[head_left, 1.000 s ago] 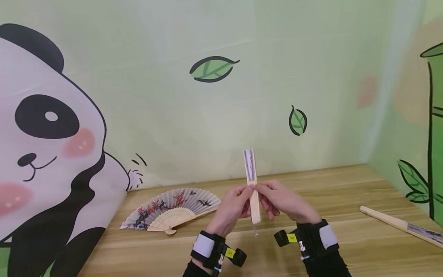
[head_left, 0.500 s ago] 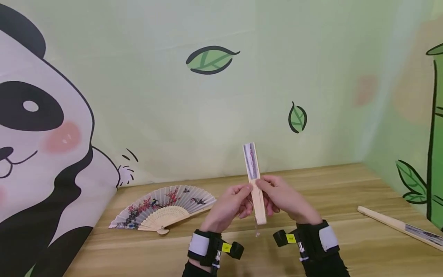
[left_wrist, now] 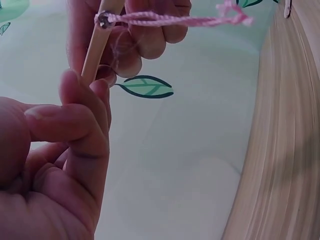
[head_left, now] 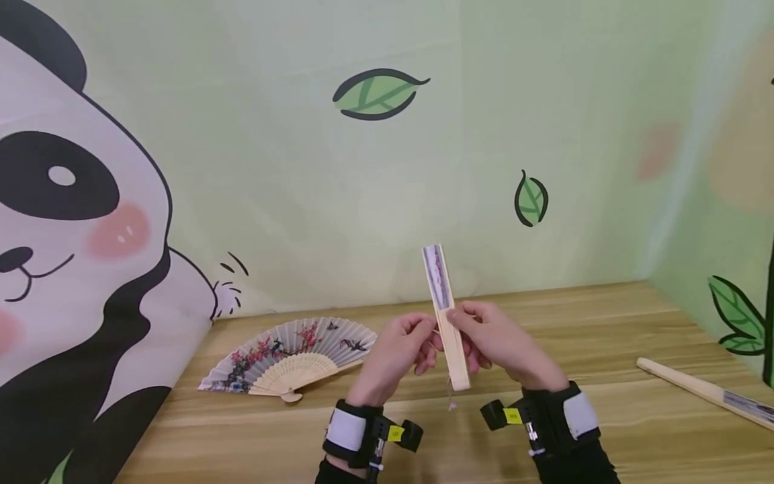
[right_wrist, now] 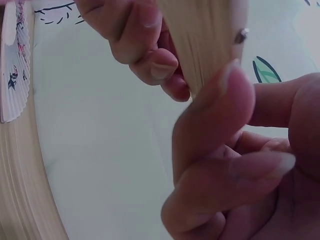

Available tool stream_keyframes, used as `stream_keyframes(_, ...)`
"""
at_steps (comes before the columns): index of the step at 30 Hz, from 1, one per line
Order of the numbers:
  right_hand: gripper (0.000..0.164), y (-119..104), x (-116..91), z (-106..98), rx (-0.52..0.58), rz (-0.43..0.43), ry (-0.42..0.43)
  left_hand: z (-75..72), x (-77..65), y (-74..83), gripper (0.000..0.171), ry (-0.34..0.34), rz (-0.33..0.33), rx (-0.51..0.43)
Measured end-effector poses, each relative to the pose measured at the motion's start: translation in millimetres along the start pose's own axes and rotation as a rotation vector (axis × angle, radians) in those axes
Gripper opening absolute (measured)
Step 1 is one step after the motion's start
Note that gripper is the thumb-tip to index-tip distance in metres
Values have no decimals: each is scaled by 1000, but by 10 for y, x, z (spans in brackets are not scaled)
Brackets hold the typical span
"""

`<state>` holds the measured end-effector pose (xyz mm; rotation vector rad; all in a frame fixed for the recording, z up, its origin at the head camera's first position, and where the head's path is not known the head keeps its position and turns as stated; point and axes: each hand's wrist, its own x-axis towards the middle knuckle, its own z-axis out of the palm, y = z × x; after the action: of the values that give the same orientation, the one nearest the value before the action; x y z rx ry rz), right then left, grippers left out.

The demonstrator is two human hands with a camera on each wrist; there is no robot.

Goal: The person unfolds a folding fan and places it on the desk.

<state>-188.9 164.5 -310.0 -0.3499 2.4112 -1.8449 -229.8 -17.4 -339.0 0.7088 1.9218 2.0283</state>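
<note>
A folded hand fan [head_left: 457, 356] stands nearly upright, tilted a little left, its printed strip [head_left: 438, 275] uppermost. My right hand [head_left: 508, 339] pinches it near the middle, thumb on the front and fingers curled behind. On the other side, my left hand [head_left: 393, 353] has its thumb and forefinger together just off the fan's edge. A thin pale strand [head_left: 437, 331] runs from those fingertips to the fan. From the rivet [left_wrist: 104, 20] at the lower end hangs a short pink cord [left_wrist: 185, 21].
A spread fan [head_left: 296, 366] with red blossoms and birds lies on the wooden table [head_left: 242, 444] at left. Another folded fan [head_left: 683, 380] rests at right. Behind the table rises a green backdrop [head_left: 272, 168] with a printed panda and leaves.
My left thumb has come off the fan's front and shifted slightly left. The fan has risen a little and tilts more to the left, while my right hand keeps hold of it.
</note>
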Motion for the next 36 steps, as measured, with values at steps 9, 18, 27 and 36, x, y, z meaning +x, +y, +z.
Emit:
stream_keyframes(9,32,-19,-1,-2,2,-2,-17,27,-39,51,25,1,-6,62)
stream_keyframes(18,34,-15,-17,3,-3,-6,-56,62,-51,38,23,16,-9,111)
stream_keyframes(27,30,1,-48,-9,5,14,-22,67,-46,0,20,17,-14,94)
stream_keyframes(36,26,-56,-59,25,-14,15,73,77,-33,23,19,9,3,75)
